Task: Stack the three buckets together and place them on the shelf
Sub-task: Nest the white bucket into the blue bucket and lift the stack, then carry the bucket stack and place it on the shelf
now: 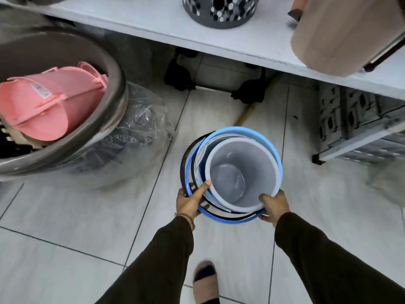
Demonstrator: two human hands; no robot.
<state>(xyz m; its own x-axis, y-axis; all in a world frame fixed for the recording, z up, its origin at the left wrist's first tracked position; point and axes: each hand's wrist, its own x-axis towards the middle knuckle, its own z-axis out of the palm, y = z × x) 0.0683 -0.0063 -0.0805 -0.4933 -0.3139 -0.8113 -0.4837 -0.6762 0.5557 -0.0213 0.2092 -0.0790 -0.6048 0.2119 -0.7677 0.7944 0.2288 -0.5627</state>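
A nested stack of buckets sits in my hands above the tiled floor: a grey bucket (243, 170) lies innermost, a blue bucket (258, 137) surrounds it, and a dark outer rim (183, 163) shows at the left. My left hand (191, 201) grips the stack's left rim, with its forefinger resting on the grey rim. My right hand (275, 205) clasps the near right rim. The white shelf (153, 20) runs across the top of the view, beyond the stack.
On the shelf stand a grey perforated basket (221, 9) and a beige bin (341, 34). A large grey tub (72, 102) holding pink buckets (43, 104) stands at the left, wrapped in plastic. A grey crate (355, 126) sits under the shelf at right. My foot (206, 284) is below.
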